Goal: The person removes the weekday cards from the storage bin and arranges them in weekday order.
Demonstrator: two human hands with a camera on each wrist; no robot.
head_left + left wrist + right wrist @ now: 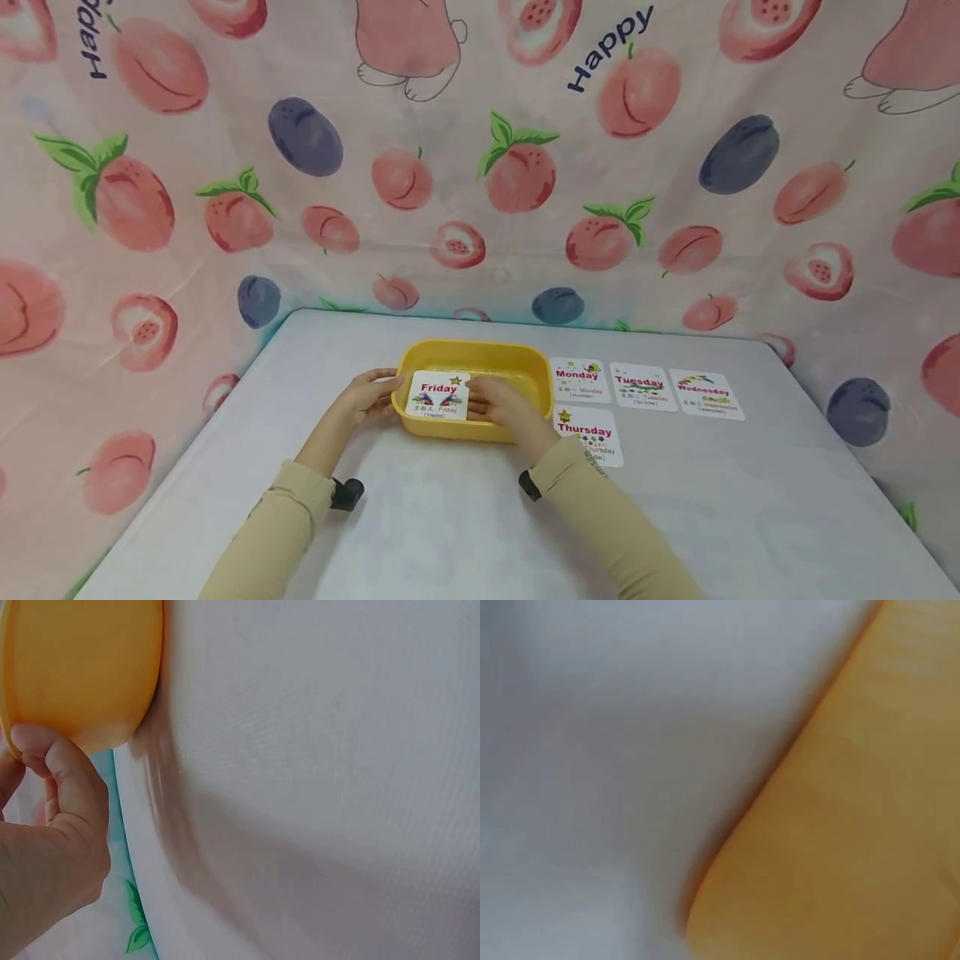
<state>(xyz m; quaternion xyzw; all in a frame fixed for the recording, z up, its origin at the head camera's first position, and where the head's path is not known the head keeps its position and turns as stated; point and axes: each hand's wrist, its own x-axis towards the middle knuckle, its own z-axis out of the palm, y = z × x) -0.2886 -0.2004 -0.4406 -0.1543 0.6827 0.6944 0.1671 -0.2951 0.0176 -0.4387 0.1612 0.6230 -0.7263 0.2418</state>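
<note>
My left hand (371, 393) pinches the left rim of the yellow tray (480, 352); in the left wrist view the thumb (37, 740) lies along the outer wall. Reaching over the tray's front side, my right hand (498, 400) holds the Friday card (437, 397) by its right edge, the fingers partly behind it. That white card faces up with red lettering, a star and colourful figures, and overlaps the left part of the tray. The right wrist view shows only the tray's outer wall (840, 825) and table, with the hand out of sight.
Right of the tray, the Monday card (580, 382), Tuesday card (642, 388) and Wednesday card (707, 395) lie in a row. Below Monday lies the Thursday card (588, 435), partly covered by my right sleeve. A fruit-print curtain (465, 208) hangs behind the white table (450, 517).
</note>
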